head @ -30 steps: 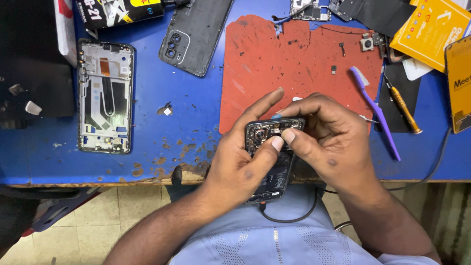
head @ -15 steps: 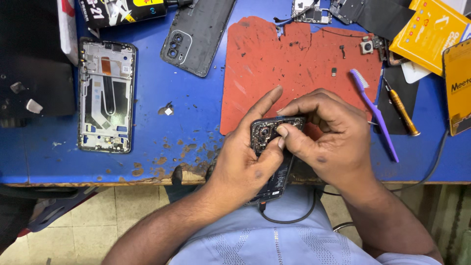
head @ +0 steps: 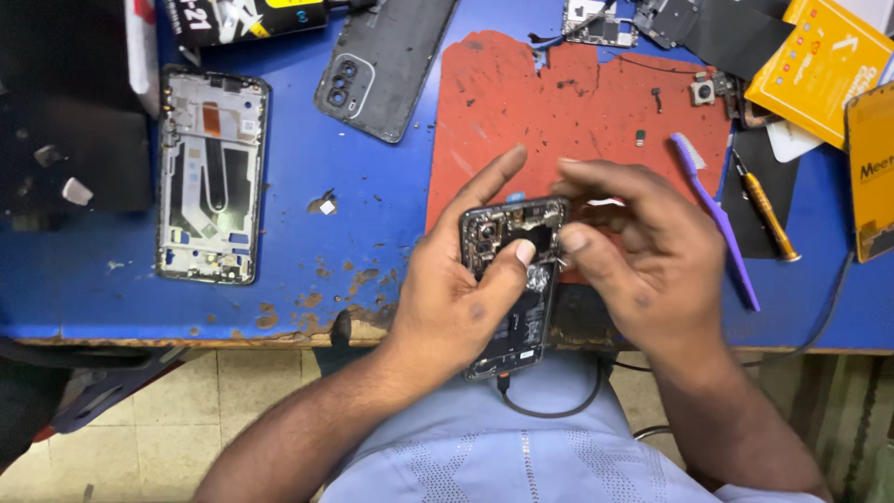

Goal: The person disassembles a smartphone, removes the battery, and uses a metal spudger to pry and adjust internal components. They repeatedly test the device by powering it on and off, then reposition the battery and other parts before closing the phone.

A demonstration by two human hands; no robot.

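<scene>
Right hand (head: 643, 256) lifted, fingers loose | left hand (head: 466, 298) grip clasps opened phone (head: 512, 279)

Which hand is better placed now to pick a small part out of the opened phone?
Probably the right hand: its fingertips sit at the upper end of the opened phone and carry nothing. The left hand wraps the phone body, thumb pressed on it, so it is busy holding it steady.

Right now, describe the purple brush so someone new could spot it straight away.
Start at the red mat on the blue table. Along the mat's right edge, beside the right hand, lies the purple brush. Unlike the orange-handled screwdriver further right, it is purple plastic with white bristles.
</scene>
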